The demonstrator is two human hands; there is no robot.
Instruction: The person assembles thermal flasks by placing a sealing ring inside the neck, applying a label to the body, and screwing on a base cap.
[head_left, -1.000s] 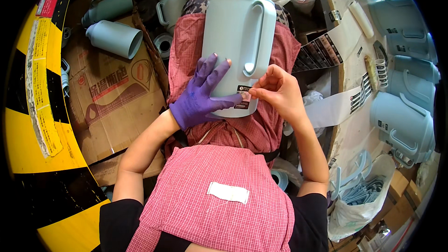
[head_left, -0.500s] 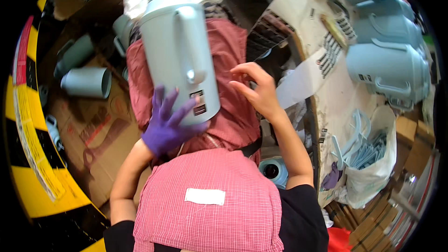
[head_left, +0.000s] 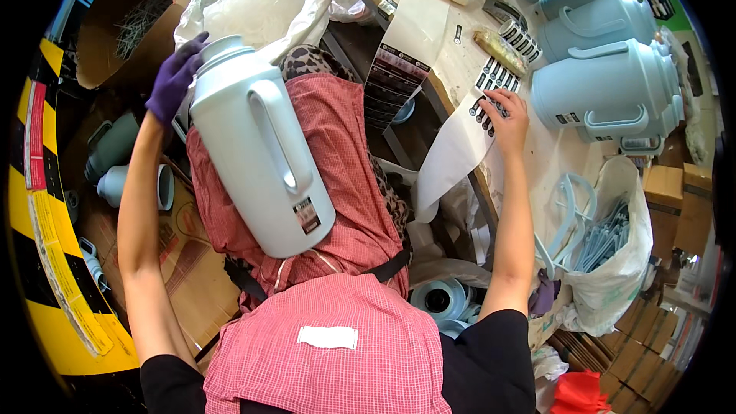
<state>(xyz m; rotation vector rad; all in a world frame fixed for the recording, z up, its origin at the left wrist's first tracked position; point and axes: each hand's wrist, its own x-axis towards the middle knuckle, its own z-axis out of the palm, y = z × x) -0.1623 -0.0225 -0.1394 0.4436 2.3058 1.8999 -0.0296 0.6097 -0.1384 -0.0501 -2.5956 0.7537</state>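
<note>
A light-blue thermos jug [head_left: 238, 138] leans on my lap over the red checked apron, its neck toward the far left. It has a loop handle on its right side and a dark square label [head_left: 307, 217] near its base. My left hand [head_left: 173, 80], in a purple glove, is closed against the left of the jug's neck; some fingers are hidden. On the bench to the right, the fingertips of my bare right hand [head_left: 507, 116] pinch at a small black-and-white sticker on a sticker sheet [head_left: 498, 77]. White backing paper [head_left: 456, 155] curls down over the bench edge.
Several light-blue jugs [head_left: 606, 84] lie along the bench's right side. Nearer is a white bag [head_left: 613, 276] of thin blue parts and handles. A sheet of dark labels [head_left: 395, 73] hangs at the bench edge. Cartons and a yellow-black striped barrier [head_left: 57, 322] are at left.
My left hand has moved from the jug's base up to its neck. My right hand has reached right to the stickers on the bench. The jug sits lower in view.
</note>
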